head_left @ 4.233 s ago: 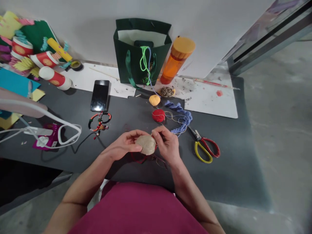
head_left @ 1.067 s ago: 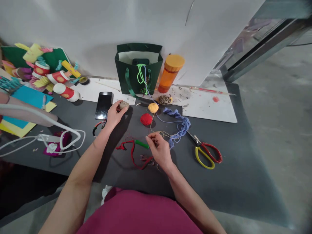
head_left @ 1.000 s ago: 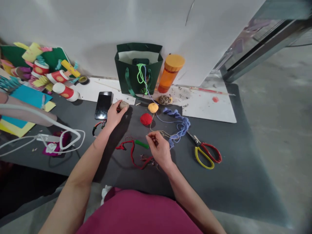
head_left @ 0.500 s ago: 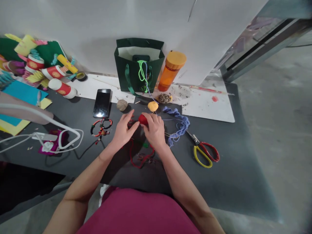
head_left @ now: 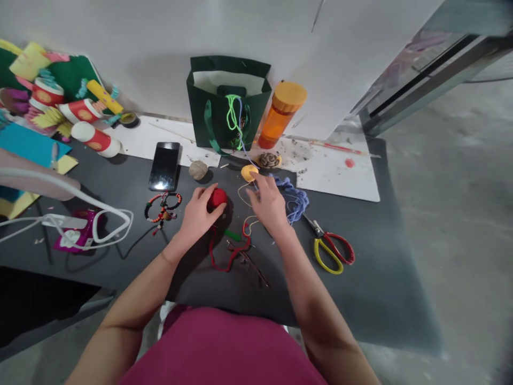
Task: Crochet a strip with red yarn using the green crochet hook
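Note:
A red yarn ball [head_left: 217, 198] rests on the dark tabletop between the thumb and fingers of my left hand [head_left: 197, 215], which closes around it. My right hand [head_left: 271, 204] is open, thumb and fingers apart, its fingertips at the edge of a small yellow yarn ball [head_left: 249, 172]. Thin yellow thread runs down from that ball. Below the hands lie a loop of red crocheted cord [head_left: 219, 267], a green-handled tool [head_left: 232, 235] and several thin dark needles or hooks [head_left: 256, 267]. Curly blue yarn [head_left: 297, 202] lies just beyond my right hand, partly hidden by it.
Red-and-yellow scissors [head_left: 332, 250] lie to the right. Behind stand a green paper bag [head_left: 200, 112] and an orange jar [head_left: 278, 117]. A phone [head_left: 164, 166], a grey yarn ball [head_left: 198, 170], bead bracelets [head_left: 162, 207] and a white cable [head_left: 100, 206] are on the left.
The red yarn ball has moved left, from my right fingers into my left hand. My right hand has shifted right, opened and reached up to the yellow yarn ball.

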A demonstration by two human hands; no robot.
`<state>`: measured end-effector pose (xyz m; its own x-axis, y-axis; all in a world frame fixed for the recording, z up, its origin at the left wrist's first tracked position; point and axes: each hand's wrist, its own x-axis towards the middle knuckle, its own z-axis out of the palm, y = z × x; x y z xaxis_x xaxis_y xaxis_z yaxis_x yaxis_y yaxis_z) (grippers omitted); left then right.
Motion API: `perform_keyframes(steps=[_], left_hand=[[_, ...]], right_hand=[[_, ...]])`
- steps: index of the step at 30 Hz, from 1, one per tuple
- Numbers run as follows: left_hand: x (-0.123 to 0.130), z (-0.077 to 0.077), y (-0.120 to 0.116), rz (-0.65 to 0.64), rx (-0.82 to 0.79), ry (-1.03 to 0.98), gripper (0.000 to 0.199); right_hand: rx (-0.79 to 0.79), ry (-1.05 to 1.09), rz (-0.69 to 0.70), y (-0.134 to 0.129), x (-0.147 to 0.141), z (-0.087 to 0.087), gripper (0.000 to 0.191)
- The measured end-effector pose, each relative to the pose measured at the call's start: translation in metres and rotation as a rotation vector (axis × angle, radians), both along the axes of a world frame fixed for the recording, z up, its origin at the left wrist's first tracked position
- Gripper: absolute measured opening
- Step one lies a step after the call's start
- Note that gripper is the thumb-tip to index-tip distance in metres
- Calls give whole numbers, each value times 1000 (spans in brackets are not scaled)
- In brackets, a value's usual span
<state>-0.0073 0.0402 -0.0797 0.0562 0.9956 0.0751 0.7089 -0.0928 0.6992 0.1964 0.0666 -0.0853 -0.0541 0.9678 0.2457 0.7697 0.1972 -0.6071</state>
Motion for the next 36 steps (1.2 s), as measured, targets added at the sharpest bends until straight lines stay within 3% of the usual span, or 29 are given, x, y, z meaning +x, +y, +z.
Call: perform_keyframes(steps=[3,6,10,13,15,17,20,23,25,27,29,30,32,36], left_hand=[[0,-4,-1,-50,15,78,57],[-2,-8,-2,-92,65,107,62],[-5,-9,-4,-60,188,100,62],[-1,3,-9,-30,266,-56,56],[5,14,-14,-81,157,-308,54],[10,23,-17,-149,-91,-638,51],[14,30,-18,-130,-388,-1078,51],[14,32,-18,-110,-582,-1346,43],[12,35,-19,-81,-686,-1427,35],[11,39,-19,21,-754,-1472,28],[9,42,-18,158,-779,-1497,21],[9,43,-17,219,-776,-1497,18],[8,43,-14,296,-742,-1475,16],[9,37,-11,320,-638,-1426,23]], right_hand=[[-83,-244,-37,21,-14,-1,51],[-82,-295,-40,28,-21,-2,42],[21,-38,44,12,-10,-1,33],[89,268,180,-15,-3,9,28],[125,368,275,-34,-1,20,23],[109,412,385,-49,-1,29,24],[93,501,391,-60,-3,34,33],[48,675,327,-61,-7,29,53],[-55,732,387,-61,-10,24,65],[-193,680,423,-62,-14,19,62],[-248,534,363,-64,-17,15,37],[-229,443,321,-65,-18,13,26],[-126,261,290,-68,-19,11,31],[109,78,415,-74,-20,15,39]])
